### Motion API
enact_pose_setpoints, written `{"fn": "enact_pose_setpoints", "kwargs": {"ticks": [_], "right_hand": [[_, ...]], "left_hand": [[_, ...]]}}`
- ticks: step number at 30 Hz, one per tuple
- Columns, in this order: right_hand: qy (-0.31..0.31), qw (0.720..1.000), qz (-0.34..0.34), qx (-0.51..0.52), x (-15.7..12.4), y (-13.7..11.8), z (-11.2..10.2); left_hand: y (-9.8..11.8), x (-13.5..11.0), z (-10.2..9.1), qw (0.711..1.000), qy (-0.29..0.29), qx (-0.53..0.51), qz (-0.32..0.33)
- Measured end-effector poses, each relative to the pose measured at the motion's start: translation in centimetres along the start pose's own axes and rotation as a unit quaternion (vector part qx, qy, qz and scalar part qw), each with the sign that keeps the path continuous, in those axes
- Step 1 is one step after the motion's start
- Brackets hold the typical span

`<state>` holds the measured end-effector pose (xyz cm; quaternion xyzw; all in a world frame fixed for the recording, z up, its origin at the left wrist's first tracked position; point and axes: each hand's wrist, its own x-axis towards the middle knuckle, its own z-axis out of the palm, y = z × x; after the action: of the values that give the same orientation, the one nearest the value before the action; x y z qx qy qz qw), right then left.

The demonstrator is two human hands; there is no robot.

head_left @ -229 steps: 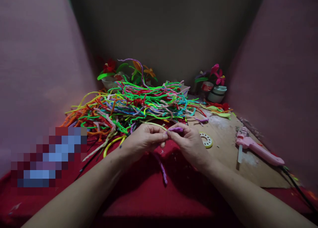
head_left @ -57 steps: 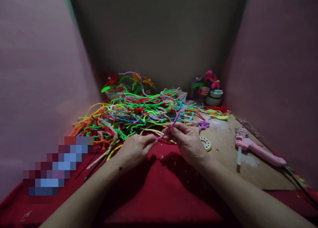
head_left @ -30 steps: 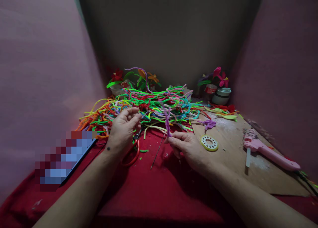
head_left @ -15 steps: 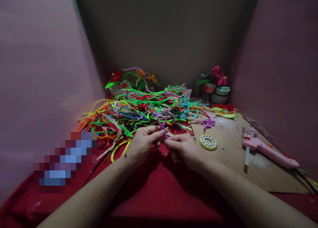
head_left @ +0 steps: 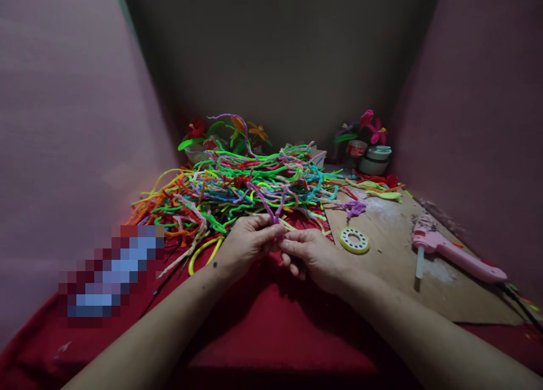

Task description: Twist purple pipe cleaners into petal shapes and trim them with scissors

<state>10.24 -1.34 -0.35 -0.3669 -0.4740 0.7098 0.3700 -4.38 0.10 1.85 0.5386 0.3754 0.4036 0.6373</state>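
Note:
Between my hands is a purple pipe cleaner [head_left: 278, 210], its two upper ends spread in a V above my fingers. My left hand [head_left: 253, 235] pinches it from the left with thumb and forefinger. From the right, my right hand [head_left: 303, 251] pinches its lower part, the fingertips nearly meeting those of the left. The portion between the fingertips is mostly hidden. Just behind my hands lies a big heap of multicoloured pipe cleaners [head_left: 254, 178]. A bunched purple pipe cleaner piece [head_left: 354, 208] rests on the board to the right.
On the brown board [head_left: 445, 299] lie a pink glue gun [head_left: 458, 254] and a yellow-rimmed tape roll [head_left: 344, 238]. Yellow-handled scissors [head_left: 195, 260] lie left of my hands. Pipe-cleaner flowers [head_left: 258, 131] and a lidded jar [head_left: 375, 160] stand at the back. Red cloth [head_left: 271, 333] covers the table.
My fingertips have come closer together on the purple pipe cleaner and cover more of its lower part. Its left upper end leans further left.

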Motion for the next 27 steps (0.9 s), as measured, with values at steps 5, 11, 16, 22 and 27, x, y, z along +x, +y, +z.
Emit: {"fn": "enact_pose_setpoints", "kwargs": {"ticks": [5, 11, 16, 22, 27], "right_hand": [[-0.089, 0.968, 0.030, 0.234, 0.1, 0.4, -0.2], [-0.068, 0.946, 0.061, 0.312, 0.5, 0.7, -0.2], [-0.068, 0.954, 0.063, 0.286, 0.7, 1.1, -0.3], [-0.057, 0.971, 0.059, 0.225, 0.7, 0.9, -0.3], [0.007, 0.991, 0.021, 0.133, 0.8, 0.9, -0.1]], "left_hand": [[-0.2, 0.5, -0.6, 0.995, 0.072, -0.064, 0.022], [0.1, 0.4, -0.5, 0.992, 0.068, -0.103, 0.010], [0.3, 0.2, -0.3, 0.994, 0.075, -0.077, 0.012], [0.0, 0.0, -0.3, 0.994, 0.098, -0.011, 0.041], [0.0, 0.0, 0.1, 0.987, 0.147, -0.033, 0.063]]}}
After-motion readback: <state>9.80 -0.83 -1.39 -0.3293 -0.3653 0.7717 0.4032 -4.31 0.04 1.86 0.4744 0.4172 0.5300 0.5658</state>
